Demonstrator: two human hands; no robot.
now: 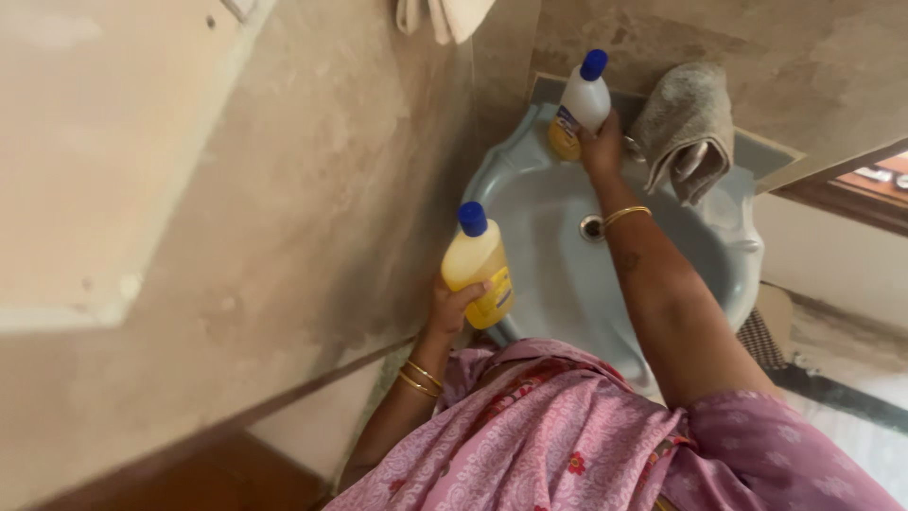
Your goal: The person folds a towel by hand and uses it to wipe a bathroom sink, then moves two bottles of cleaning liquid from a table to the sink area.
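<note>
A pale blue-grey wash basin is fixed in the corner of rough, stained plaster walls. Its bowl is smooth and glossy, with a small round metal drain in the middle. On the right back part of the rim hangs a folded grey-brown towel with a coarse, fluffy surface; it lies just beside the person's right hand. A light cloth hangs above at the top edge of the view. At the right a dark wooden frame is seen.

The left hand is clenched around the lower part of a full yellow bottle, a plastic bottle with a blue cap, held upright at the left edge of the basin, close to the wall. The left wrist carries golden bangles.

The right arm is stretched straight over the bowl to the back rim. The right hand grasps a nearly empty white bottle with a blue cap and only a little yellow liquid at the bottom; it stands upright on the back rim. One golden bangle is on this wrist. The person wears pink patterned fabric.
</note>
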